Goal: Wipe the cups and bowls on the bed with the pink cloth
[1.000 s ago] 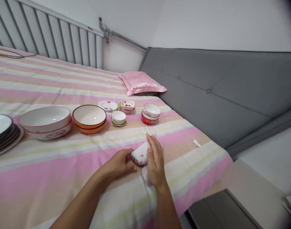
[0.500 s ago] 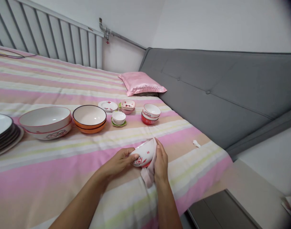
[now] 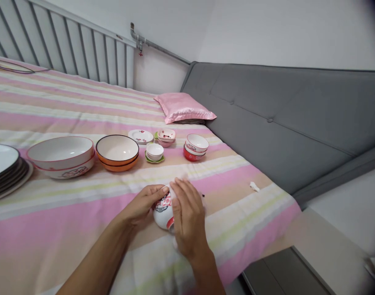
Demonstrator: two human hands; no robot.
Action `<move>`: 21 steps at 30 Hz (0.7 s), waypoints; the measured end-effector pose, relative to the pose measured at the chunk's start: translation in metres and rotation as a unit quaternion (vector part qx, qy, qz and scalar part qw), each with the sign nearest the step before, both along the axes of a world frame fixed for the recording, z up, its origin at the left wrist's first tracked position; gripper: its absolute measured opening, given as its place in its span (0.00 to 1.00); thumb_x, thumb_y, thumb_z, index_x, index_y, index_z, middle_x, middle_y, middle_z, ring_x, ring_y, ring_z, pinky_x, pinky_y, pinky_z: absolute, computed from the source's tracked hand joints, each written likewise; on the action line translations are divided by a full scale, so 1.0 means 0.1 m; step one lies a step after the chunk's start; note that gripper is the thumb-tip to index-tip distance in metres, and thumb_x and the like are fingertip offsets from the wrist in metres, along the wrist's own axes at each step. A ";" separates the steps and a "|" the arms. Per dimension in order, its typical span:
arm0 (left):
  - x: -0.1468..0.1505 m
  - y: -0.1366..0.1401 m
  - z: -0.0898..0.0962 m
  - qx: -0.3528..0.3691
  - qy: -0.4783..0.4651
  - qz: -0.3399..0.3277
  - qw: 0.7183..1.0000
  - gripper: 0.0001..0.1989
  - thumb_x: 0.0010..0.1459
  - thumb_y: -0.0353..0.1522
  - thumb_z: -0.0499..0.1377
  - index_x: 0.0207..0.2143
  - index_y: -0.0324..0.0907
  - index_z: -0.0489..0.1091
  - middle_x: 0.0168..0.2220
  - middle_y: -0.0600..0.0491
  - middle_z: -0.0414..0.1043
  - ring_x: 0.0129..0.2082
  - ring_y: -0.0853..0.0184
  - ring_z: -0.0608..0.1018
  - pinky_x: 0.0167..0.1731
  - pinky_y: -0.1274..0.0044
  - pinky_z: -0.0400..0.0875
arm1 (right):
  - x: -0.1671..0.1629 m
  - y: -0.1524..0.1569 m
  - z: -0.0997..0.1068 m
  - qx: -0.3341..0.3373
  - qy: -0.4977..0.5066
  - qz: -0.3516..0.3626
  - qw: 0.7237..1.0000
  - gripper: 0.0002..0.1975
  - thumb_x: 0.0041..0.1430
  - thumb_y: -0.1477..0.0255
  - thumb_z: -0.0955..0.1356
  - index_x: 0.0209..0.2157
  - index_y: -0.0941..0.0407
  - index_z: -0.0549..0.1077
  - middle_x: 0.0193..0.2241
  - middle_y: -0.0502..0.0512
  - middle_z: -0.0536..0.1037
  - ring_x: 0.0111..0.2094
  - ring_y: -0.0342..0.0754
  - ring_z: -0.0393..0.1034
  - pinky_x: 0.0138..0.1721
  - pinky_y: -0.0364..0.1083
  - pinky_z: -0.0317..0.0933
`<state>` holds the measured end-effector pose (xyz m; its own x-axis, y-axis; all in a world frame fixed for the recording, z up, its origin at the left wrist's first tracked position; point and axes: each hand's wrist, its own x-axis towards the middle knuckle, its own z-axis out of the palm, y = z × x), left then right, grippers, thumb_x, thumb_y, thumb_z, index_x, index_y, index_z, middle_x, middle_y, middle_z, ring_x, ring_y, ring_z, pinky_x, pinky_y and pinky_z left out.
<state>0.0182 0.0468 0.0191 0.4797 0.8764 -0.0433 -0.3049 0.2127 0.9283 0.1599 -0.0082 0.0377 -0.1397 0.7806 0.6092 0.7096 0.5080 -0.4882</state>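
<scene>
A white bowl [image 3: 163, 214] with red and black printing is tilted on its side above the near part of the bed. My left hand [image 3: 144, 201] grips its rim, thumb on the printed outside. My right hand [image 3: 189, 215] presses against the bowl's other side, fingers together, over a pale pink cloth that is mostly hidden behind the palm. Beyond the hands, a stack of small bowls [image 3: 197, 141] stands on the bed, white ones over a red one.
On the striped bedspread [image 3: 92, 221] stand orange bowls [image 3: 117, 166], large white bowls [image 3: 60, 149], stacked plates [image 3: 5, 157], small white dishes [image 3: 154, 150], flowered plates [image 3: 140, 136] and pink bowls [image 3: 166, 135]. Behind are a pink pillow [image 3: 186, 107] and a grey headboard [image 3: 282, 106]. A crumpled tissue [image 3: 254, 187] lies right.
The bowl has turned and moved left and a little down, its base now facing lower right. My right hand has slid left across it, covering most of the cloth.
</scene>
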 end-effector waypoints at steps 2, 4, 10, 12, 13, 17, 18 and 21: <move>0.01 0.00 -0.01 -0.002 -0.001 -0.019 1.000 0.19 0.50 0.44 0.63 0.26 0.36 0.66 0.21 0.56 0.63 0.20 0.75 0.62 0.22 0.81 0.57 | -0.04 -0.03 0.04 -0.004 -0.037 -0.002 0.999 0.20 0.66 0.72 0.57 0.57 0.57 0.65 0.57 0.56 0.67 0.61 0.52 0.53 0.61 0.56 0.50; 0.02 0.00 -0.01 -0.003 0.000 -0.030 1.000 0.19 0.50 0.44 0.63 0.26 0.35 0.67 0.21 0.56 0.64 0.21 0.75 0.63 0.22 0.81 0.57 | -0.05 -0.03 0.05 -0.016 -0.039 -0.009 0.999 0.20 0.66 0.72 0.57 0.56 0.56 0.65 0.56 0.56 0.68 0.60 0.52 0.55 0.60 0.57 0.51; 0.07 -0.04 0.05 -0.039 -0.002 -0.020 0.999 0.18 0.52 0.42 0.63 0.23 0.36 0.65 0.18 0.56 0.64 0.18 0.76 0.62 0.20 0.82 0.55 | 0.12 0.13 -0.11 -0.080 0.136 -0.011 0.987 0.20 0.65 0.68 0.56 0.55 0.55 0.67 0.56 0.56 0.69 0.59 0.49 0.58 0.60 0.53 0.53; 0.07 -0.04 0.06 -0.058 -0.004 -0.007 0.998 0.17 0.51 0.41 0.63 0.24 0.36 0.67 0.20 0.55 0.67 0.18 0.74 0.65 0.20 0.81 0.57 | 0.18 0.21 -0.21 -0.114 0.247 -0.008 0.962 0.20 0.65 0.66 0.56 0.53 0.56 0.69 0.55 0.56 0.70 0.57 0.49 0.61 0.58 0.51 0.55; 0.07 -0.04 0.06 -0.068 -0.006 0.001 0.998 0.16 0.51 0.41 0.63 0.24 0.36 0.68 0.21 0.54 0.69 0.19 0.73 0.66 0.21 0.81 0.58 | 0.20 0.25 -0.26 -0.136 0.309 -0.008 0.941 0.21 0.64 0.64 0.57 0.53 0.56 0.70 0.54 0.56 0.71 0.56 0.49 0.63 0.57 0.51 0.56; 0.07 -0.02 0.05 -0.104 -0.020 0.038 0.994 0.16 0.49 0.40 0.65 0.26 0.36 0.69 0.22 0.52 0.71 0.21 0.71 0.69 0.23 0.80 0.61 | 0.20 0.37 -0.45 -0.245 0.529 -0.006 0.812 0.24 0.61 0.61 0.59 0.52 0.58 0.70 0.49 0.56 0.76 0.50 0.52 0.70 0.51 0.50 0.63; 0.07 -0.02 0.04 -0.107 -0.022 0.044 0.993 0.16 0.49 0.40 0.65 0.27 0.36 0.69 0.23 0.52 0.71 0.21 0.71 0.69 0.23 0.79 0.61 | 0.20 0.39 -0.48 -0.264 0.557 -0.001 0.787 0.24 0.60 0.60 0.59 0.52 0.58 0.70 0.47 0.56 0.77 0.49 0.52 0.71 0.50 0.50 0.64; 0.06 -0.01 0.05 -0.096 -0.010 0.051 0.994 0.17 0.49 0.41 0.65 0.27 0.36 0.69 0.22 0.52 0.70 0.21 0.72 0.69 0.22 0.80 0.60 | 0.17 0.40 -0.53 -0.281 0.586 0.010 0.760 0.25 0.61 0.59 0.58 0.53 0.59 0.69 0.46 0.56 0.77 0.48 0.52 0.71 0.50 0.51 0.64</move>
